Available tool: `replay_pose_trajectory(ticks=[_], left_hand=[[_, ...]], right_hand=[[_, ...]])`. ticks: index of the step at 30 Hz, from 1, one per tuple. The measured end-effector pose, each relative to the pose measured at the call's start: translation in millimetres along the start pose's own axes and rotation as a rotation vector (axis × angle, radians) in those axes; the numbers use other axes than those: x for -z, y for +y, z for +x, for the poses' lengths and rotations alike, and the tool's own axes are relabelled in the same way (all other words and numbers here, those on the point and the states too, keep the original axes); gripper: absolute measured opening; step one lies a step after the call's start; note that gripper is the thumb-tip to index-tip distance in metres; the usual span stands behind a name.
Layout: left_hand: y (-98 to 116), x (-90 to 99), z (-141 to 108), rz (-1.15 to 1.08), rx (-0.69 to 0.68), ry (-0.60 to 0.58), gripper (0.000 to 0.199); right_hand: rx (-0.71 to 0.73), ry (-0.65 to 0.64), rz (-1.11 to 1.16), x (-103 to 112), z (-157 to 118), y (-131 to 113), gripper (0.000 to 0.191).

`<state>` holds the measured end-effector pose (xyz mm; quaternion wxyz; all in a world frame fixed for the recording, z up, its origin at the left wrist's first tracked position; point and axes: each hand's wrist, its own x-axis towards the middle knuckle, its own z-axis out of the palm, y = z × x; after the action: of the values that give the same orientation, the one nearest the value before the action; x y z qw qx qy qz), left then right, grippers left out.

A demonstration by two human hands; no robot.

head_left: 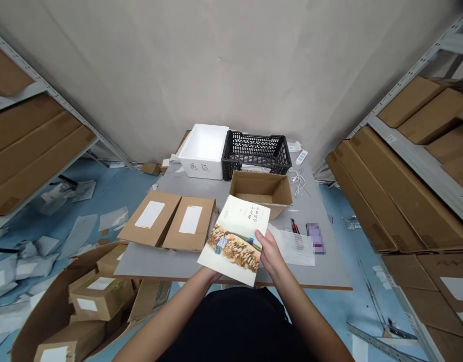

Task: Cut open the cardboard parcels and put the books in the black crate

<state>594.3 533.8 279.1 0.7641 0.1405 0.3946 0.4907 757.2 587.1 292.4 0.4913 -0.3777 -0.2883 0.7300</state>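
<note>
Both hands support one book: right hand pinching its edge, left hand beneath, grip hidden.

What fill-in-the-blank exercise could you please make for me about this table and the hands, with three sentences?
The right hand grips an illustrated ____, above the mostly hidden left hand.
The plastic crate beside the white box is coloured ____.
Exactly ____ closed cardboard boxes lie on the table.
Missing words: book; black; two.
</note>
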Motion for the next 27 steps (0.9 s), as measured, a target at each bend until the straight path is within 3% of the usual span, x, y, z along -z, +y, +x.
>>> replay_pose_trajectory(ticks=[2, 6, 11, 15, 20, 27], left_hand=[[18.8, 11.8, -4.1, -0.005, -0.028, 0.002, 0.052], [53.3, 22.1, -7.8, 0.108, 0.071, -0.025, 0.064], [67.7, 4.4, 6.2, 0.283, -0.116, 0.095, 0.064], [80.0, -12.7, 39.1, 0.210, -0.271, 0.176, 0.061], [132.5, -24.2, 100.4, 0.246, -0.295, 0.161, 0.058], [223.3, -32.8, 216.1, 0.451, -0.308, 0.165, 0.055]], right_hand=[[0.033, 0.060, -0.015, 0.7, -2.2, -2.5, 0.057], [0.069, 0.155, -0.065, 3.2, -0.9, -13.0, 0.060], [0.025, 0.121, -0.094, -2.4, 8.9, -33.9, 0.062], [-0.055, -0.049, -0.156, -8.0, 33.9, -56.9, 0.060], [-0.027, -0.116, -0.221, -8.1, 108.6, -91.6, 0.050], [0.031, -0.088, -0.262, -7.7, 266.2, -124.5, 0.043]])
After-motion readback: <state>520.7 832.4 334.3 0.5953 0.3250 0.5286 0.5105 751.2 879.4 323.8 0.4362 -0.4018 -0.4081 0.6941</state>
